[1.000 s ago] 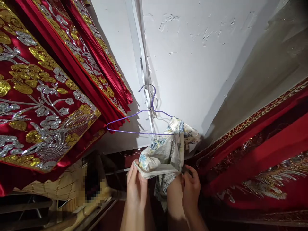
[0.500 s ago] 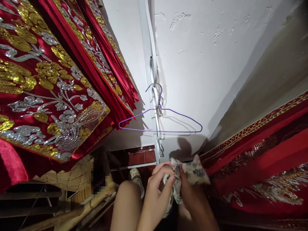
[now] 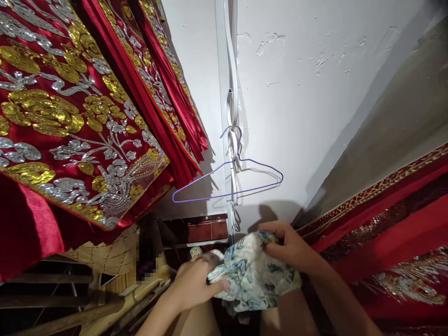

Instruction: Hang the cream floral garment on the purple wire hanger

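A crumpled white cloth with a blue and green pattern is stretched between my two hands above the knees. My left hand grips its left edge, thumb on top. At the upper right part, my right hand pinches the cloth between thumb and fingers. Beyond them a purple wire hanger hangs by its hook from a white metal rack, with nothing on it, tilted slightly.
Red cloths with gold and silver sequins hang at the left. More red embroidered fabric lies along the right. A bamboo chair stands at lower left, and a pale wall is behind the rack.
My hands have moved apart, and the bunched cloth is now spread wider between them. The hanger has turned and tilts a little. The view has shifted slightly.
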`<state>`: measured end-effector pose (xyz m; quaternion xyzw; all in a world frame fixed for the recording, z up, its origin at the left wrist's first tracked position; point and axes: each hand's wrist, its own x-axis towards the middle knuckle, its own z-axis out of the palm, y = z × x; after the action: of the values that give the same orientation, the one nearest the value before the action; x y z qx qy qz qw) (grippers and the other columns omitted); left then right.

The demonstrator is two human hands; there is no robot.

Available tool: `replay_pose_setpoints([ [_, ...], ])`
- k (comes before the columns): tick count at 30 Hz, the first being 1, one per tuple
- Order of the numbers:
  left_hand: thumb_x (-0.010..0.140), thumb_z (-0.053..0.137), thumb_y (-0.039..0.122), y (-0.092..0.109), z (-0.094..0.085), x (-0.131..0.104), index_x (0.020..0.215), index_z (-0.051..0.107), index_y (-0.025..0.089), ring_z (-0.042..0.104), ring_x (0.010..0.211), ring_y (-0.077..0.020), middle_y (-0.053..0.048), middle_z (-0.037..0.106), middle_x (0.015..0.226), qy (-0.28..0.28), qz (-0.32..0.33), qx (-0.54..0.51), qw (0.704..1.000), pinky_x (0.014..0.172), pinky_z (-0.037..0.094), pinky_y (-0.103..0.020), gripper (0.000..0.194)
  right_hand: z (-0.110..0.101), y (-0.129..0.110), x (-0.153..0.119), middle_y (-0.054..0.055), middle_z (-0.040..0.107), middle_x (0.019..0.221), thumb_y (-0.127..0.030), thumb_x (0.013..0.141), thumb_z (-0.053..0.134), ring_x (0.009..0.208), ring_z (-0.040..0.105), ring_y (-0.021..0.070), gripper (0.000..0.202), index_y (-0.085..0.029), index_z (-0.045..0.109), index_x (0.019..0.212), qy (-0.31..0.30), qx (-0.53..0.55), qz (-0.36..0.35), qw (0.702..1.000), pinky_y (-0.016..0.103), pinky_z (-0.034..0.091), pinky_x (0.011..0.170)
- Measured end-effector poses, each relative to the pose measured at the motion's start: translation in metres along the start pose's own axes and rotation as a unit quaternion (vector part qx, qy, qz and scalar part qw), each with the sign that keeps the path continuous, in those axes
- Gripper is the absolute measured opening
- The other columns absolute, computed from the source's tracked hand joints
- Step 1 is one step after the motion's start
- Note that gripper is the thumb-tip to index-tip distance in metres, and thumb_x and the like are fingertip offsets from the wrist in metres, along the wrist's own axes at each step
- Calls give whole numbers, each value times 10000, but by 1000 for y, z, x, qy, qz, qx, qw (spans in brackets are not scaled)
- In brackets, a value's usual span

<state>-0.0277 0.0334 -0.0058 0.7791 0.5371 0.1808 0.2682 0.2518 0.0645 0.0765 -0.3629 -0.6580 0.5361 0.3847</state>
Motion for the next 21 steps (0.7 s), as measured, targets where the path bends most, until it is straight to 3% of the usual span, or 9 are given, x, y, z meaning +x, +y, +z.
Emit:
replay_pose_setpoints([
  [2,862,656,557,-9,-20,-2,883,771,212,686,1021,-332,-116,765,1003,-92,-16,99,991,976,486,-446,365,-12,-6,14,8,651,702,-166,722,590,648,554,164,140,-187,729,730,68,-90,-54,992,263,428,605],
  [3,894,621,538,-13,-31,-2,969,776,206,661,1110,-355,-133,756,1103,-93,-25,120,988,1031,456,-494,375,-16,-5,22,14,683,757,-175,742,591,653,556,163,181,-196,759,806,114,-124,-71,983,268,434,613],
  [5,939,561,507,-20,-53,-3,1110,768,207,606,1235,-371,-143,724,1245,-50,-39,147,987,1100,409,-554,402,-22,2,42,14,701,811,-215,775,596,566,476,133,288,-214,781,995,179,-153,-72,969,267,392,549],
  [8,980,479,458,-24,-84,-5,1155,773,225,545,1335,-359,-126,675,1365,44,-25,169,984,1164,356,-579,414,-26,25,74,-3,675,783,-218,781,545,489,362,116,504,-237,695,1262,203,-128,-18,971,264,320,488],
  [10,990,442,444,-22,-101,-8,1099,791,235,536,1357,-349,-110,652,1404,85,-7,170,982,1175,358,-569,421,-26,42,91,-2,657,775,-210,762,518,557,448,139,473,-234,703,1196,183,-120,3,976,264,363,538],
  [12,998,413,443,-17,-114,-12,1079,789,239,534,1368,-343,-106,632,1431,120,8,163,979,1167,381,-555,435,-25,53,100,-5,603,722,-219,750,495,631,489,157,278,-218,704,933,158,-121,-8,980,264,379,584],
  [14,1004,396,449,-11,-122,-14,1099,768,229,528,1377,-346,-121,615,1447,151,17,147,977,1149,405,-547,443,-24,58,99,-26,501,630,-229,737,482,616,442,151,102,-217,582,721,141,-120,-28,982,261,344,573],
  [17,1009,397,446,1,-129,-11,1057,718,202,520,1385,-340,-148,611,1436,200,33,102,974,1141,410,-523,406,-21,57,85,-58,369,550,-260,746,490,547,342,131,128,-228,439,633,138,-120,-29,983,262,271,528],
  [21,998,456,389,27,-133,4,847,582,204,550,1336,-301,-130,642,1358,281,90,45,954,1125,407,-443,271,-16,49,65,-50,407,575,-261,741,492,576,366,130,135,-219,445,622,149,-127,-28,980,263,279,547],
])
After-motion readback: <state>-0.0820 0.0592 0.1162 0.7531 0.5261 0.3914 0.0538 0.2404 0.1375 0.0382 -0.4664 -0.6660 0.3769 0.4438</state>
